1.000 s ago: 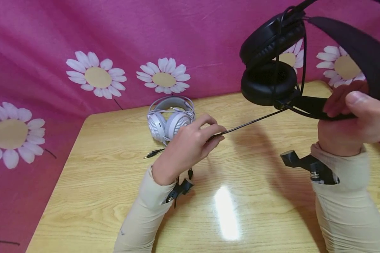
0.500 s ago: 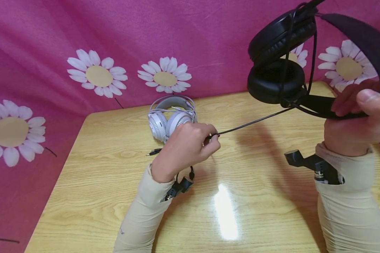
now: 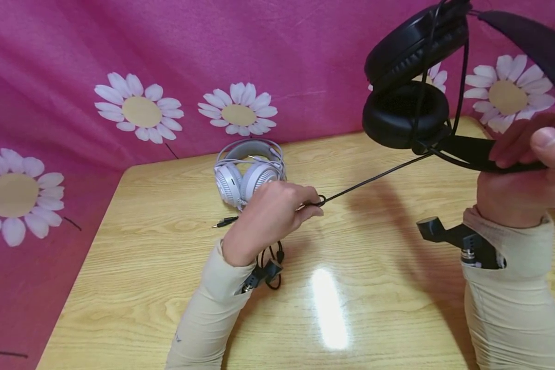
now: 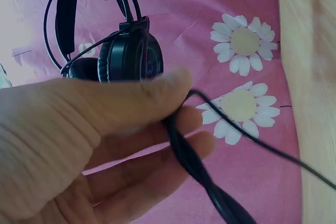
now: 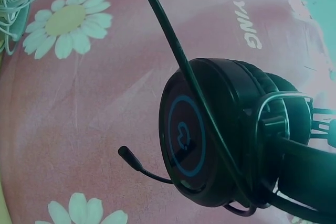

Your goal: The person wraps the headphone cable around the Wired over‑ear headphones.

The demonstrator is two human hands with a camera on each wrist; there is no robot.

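My right hand (image 3: 527, 164) grips the headband of a black headset (image 3: 407, 113), holding it up above the table's right side. In the right wrist view a thin microphone (image 5: 129, 157) sticks out beside the round ear cup (image 5: 184, 135). My left hand (image 3: 275, 216) pinches the headset's black cable (image 3: 374, 178) between thumb and fingers, and the cable runs taut up to the lower ear cup. In the left wrist view several strands of cable (image 4: 199, 169) lie bunched at the fingertips, one strand looping off to the right. More cable hangs below the left wrist.
A white headset (image 3: 231, 182) stands at the back of the wooden table (image 3: 166, 288), partly behind my left hand. Its black plugs (image 3: 224, 222) lie in front of it. A pink cloth (image 3: 305, 67) with daisies hangs behind the table.
The right hand has shifted a little to the right with the black headset. The left fingers have moved along the cable, and a small loop now shows at their tips; more cable hangs below the wrist.
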